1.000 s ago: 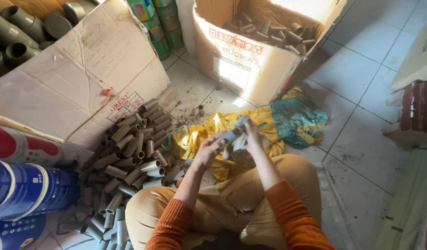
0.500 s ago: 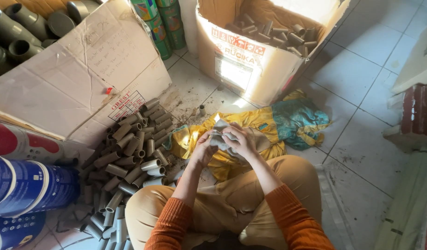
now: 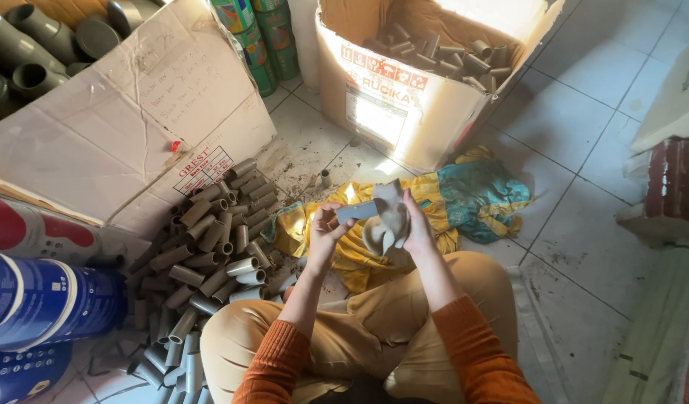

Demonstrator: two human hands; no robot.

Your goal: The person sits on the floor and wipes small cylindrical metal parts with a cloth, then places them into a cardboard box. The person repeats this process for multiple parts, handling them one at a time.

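I sit on the floor with both arms in orange sleeves held out in front of me. My left hand grips one end of a short grey pipe piece. My right hand holds a beige rag wrapped against the other end of that pipe. A yellow and teal cloth lies on the tiles just beyond my hands. A heap of several short grey pipe pieces lies to the left of my left hand.
An open cardboard box with several pipe pieces stands ahead. A bigger box with large grey fittings is at far left. Blue and red cans lie at left, green cans behind. A dark red object sits at right.
Both hands have drawn together and come slightly nearer to me. The rag now covers one end of the pipe piece, where earlier it hung looser between the hands.
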